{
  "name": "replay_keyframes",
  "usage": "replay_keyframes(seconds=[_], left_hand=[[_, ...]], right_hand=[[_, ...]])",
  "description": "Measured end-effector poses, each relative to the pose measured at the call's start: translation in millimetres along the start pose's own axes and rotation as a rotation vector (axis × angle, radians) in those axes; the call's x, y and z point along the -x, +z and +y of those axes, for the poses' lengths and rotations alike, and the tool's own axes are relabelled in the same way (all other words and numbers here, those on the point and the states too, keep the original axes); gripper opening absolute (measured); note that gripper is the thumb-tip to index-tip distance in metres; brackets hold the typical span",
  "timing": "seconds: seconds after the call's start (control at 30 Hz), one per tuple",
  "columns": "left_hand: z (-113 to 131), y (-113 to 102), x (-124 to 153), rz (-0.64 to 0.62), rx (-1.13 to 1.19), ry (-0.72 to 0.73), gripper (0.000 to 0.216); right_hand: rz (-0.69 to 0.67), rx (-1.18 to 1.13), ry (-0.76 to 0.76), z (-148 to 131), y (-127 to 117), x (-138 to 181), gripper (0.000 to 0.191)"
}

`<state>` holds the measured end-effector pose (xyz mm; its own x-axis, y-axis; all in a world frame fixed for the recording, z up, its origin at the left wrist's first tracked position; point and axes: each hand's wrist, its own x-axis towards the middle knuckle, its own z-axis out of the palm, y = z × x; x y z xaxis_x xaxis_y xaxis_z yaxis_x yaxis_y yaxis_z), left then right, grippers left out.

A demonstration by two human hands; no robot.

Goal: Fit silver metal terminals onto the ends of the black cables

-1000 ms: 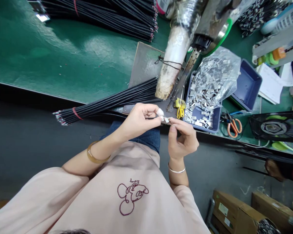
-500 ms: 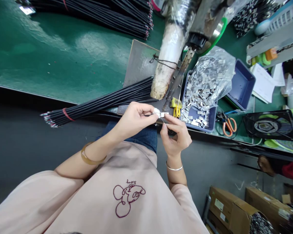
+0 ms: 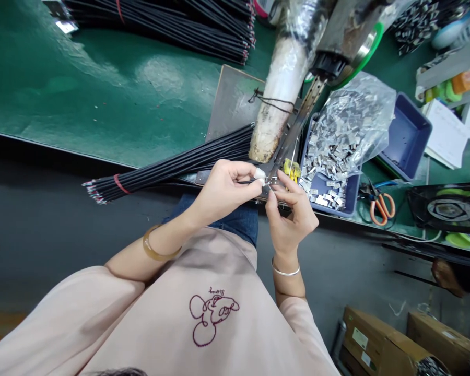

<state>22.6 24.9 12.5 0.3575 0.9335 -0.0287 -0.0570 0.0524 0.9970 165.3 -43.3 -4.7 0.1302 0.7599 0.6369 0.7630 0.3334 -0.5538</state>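
Your left hand [image 3: 235,183]: fingertips closed on black cable [image 3: 246,182], long axis running left to right. Metal connector [image 3: 273,180]: just right of those fingertips, between hands. Your right hand [image 3: 293,210]: fingers bent beside connector; grip, cannot tell.

Held connector [image 3: 273,180]: shiny metal. Desk [image 3: 141,109]: smooth, glossy. At right, matt plastic tray [image 3: 351,195], crinkled clear plastic bag [image 3: 362,112]. Near, matt cloth shirt [image 3: 254,318].

- Glossy green bench [image 3: 141,115]
- Banded black cables [image 3: 172,31] along its far side
- Grey board [image 3: 232,102]
- Blue tray [image 3: 352,198] of metal connectors [image 3: 332,149]
- Orange-handled cutters [image 3: 380,210]
- Black fan [image 3: 450,209]
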Motion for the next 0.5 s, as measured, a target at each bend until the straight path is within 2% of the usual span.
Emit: replay_keyframes(seconds=[0.13, 0.3, 0.5], left_hand=[[0.7, -1.0, 0.6, 0.001, -0.03, 0.021, 0.011], [3.5, -1.4, 3.1, -0.067, -0.122, -0.011, 0.012], [8.6, -1.2, 4.1, -0.04, -0.148, 0.044, 0.013]], right_hand=[[0.005, -0.008, 0.008, -1.6, -0.2, -0.3, 0.008], [0.024, -0.005, 0.026, 0.9, -0.6, 1.1, 0.01], [0.032, 0.016, 0.005, -2.7, 0.8, -4.9, 0.013]])
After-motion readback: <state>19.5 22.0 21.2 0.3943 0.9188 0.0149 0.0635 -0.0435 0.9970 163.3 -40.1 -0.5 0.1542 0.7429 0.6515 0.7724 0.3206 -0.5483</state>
